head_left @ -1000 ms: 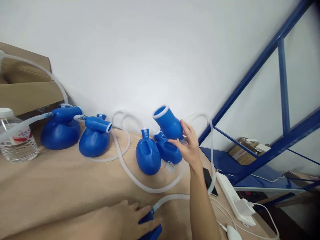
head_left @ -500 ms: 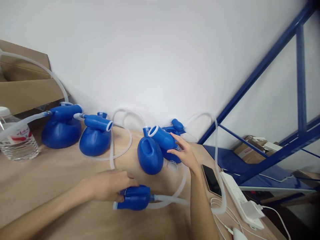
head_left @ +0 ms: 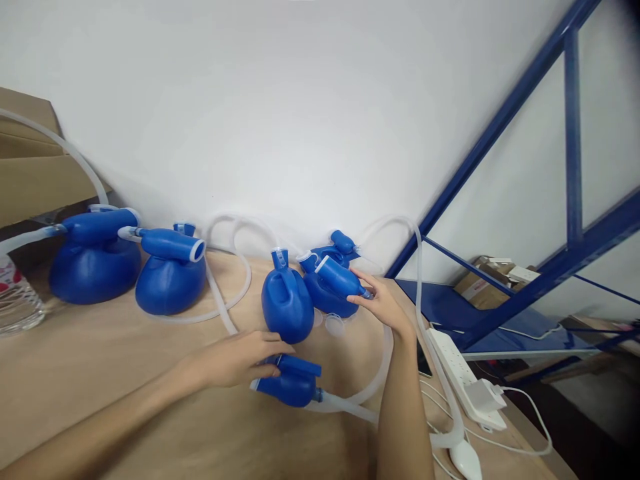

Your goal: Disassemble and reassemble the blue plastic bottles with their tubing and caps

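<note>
My left hand is wrapped round the near end of a blue funnel piece low over the table, a clear hose joined to its right end. My right hand grips the narrow end of another blue funnel piece, whose white-rimmed mouth points up and left. Between and behind my hands stands a blue bottle with a handle hole. Another blue bottle is partly hidden behind the right funnel. Clear round caps lie beside them.
Two blue bottles with funnels stand at the left, near a cardboard box and a water bottle. At the right are a phone, a power strip, white cables and a blue metal rack. Hoses loop along the wall.
The view has shifted, so the background sits further left. My left hand and its funnel have moved right, the funnel now tilted. The right funnel has moved away from the middle bottle.
</note>
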A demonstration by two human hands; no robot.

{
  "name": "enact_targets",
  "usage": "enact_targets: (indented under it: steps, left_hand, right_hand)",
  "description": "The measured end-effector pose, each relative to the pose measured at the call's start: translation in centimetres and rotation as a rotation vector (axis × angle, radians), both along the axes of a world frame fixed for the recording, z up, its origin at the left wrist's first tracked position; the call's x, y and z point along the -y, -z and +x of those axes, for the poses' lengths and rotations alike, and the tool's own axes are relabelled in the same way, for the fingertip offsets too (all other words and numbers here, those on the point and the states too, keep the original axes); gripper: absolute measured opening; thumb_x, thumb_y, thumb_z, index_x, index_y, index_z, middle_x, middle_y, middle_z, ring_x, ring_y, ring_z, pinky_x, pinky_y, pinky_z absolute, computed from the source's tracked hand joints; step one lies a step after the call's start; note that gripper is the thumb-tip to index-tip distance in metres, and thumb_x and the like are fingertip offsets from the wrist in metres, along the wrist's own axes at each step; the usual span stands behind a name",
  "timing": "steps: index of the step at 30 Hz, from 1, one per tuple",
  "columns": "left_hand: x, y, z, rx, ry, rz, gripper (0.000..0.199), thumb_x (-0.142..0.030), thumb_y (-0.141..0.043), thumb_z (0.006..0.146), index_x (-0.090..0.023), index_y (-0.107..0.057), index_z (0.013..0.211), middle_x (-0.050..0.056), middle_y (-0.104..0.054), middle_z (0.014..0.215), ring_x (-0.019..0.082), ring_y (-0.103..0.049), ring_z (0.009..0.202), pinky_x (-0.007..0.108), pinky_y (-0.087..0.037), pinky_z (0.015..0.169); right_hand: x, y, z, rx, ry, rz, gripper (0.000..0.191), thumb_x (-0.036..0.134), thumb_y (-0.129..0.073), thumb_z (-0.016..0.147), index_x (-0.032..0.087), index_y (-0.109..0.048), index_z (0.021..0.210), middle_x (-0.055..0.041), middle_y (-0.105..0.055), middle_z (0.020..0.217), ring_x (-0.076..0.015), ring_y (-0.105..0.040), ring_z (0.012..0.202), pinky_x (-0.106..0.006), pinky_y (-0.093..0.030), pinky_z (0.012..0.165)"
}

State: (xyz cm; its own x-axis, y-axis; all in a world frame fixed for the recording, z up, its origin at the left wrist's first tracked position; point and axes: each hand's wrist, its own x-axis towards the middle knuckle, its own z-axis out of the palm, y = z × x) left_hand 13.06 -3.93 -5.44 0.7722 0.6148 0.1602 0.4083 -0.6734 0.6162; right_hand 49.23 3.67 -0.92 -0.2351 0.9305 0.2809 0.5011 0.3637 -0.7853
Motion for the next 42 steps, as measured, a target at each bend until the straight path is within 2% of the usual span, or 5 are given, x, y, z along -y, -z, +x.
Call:
enact_targets:
  steps: [13, 22, 26, 34, 42]
  left_hand:
    - [-4.4, 2.8, 5.2, 0.236, -0.226, -0.181, 0.035, -0.049, -0.071, 0.091, -0.02, -0.076, 0.109, 0.005, -0.08, 0.099, 0.022, -0.073, 0.092, 0.028, -0.053, 0.08]
    - [-3.0, -1.0, 5.9, -0.02, 0.002, -0.084, 0.069, -0.05, -0.079, 0.085, -0.026, -0.059, 0.147, 0.008, -0.074, 0.127, 0.028, -0.07, 0.111, 0.033, -0.053, 0.091]
    - [-4.9, -2.7, 10.7, -0.181, -0.039, 0.09, 0.042, -0.039, -0.036, 0.111, -0.024, -0.067, 0.136, 0.01, -0.074, 0.127, 0.025, -0.07, 0.112, 0.036, -0.053, 0.098]
    - [-9.4, 1.8, 21.4, -0.61, 0.006, 0.057, 0.039, -0.038, -0.068, 0.1, -0.017, -0.064, 0.133, 0.012, -0.065, 0.134, 0.026, -0.067, 0.115, 0.049, -0.059, 0.097]
    - [-9.2, -2.0, 16.7, -0.403, 0.227, -0.035, 0.008, -0.017, -0.071, 0.091, -0.017, -0.07, 0.099, 0.011, -0.072, 0.127, 0.027, -0.067, 0.119, 0.041, -0.054, 0.106]
  right_hand:
    - [1.1, -0.5, 1.7, 0.014, -0.058, -0.134, 0.074, 0.039, -0.083, 0.08, 0.028, -0.061, 0.15, -0.0109, -0.061, 0.152, -0.0322, -0.07, 0.117, -0.036, -0.066, 0.079]
    - [1.3, -0.3, 2.6, -0.027, -0.026, -0.082, 0.071, 0.042, -0.082, 0.081, 0.026, -0.062, 0.147, -0.0108, -0.059, 0.151, -0.0256, -0.072, 0.104, -0.031, -0.064, 0.071]
    - [1.8, -0.5, 3.0, -0.056, -0.005, -0.061, 0.07, 0.043, -0.084, 0.081, 0.023, -0.064, 0.145, -0.0127, -0.06, 0.151, -0.0297, -0.069, 0.114, -0.036, -0.065, 0.079]
    - [3.1, -0.8, 4.7, -0.042, 0.02, -0.021, 0.07, 0.048, -0.088, 0.076, 0.024, -0.066, 0.139, -0.0139, -0.062, 0.145, -0.0338, -0.06, 0.132, -0.038, -0.065, 0.083]
    - [2.9, -0.1, 5.9, -0.137, 0.107, -0.073, 0.122, 0.054, -0.093, 0.068, 0.025, -0.027, 0.167, -0.0179, -0.059, 0.149, -0.0337, -0.061, 0.134, -0.049, -0.055, 0.109]
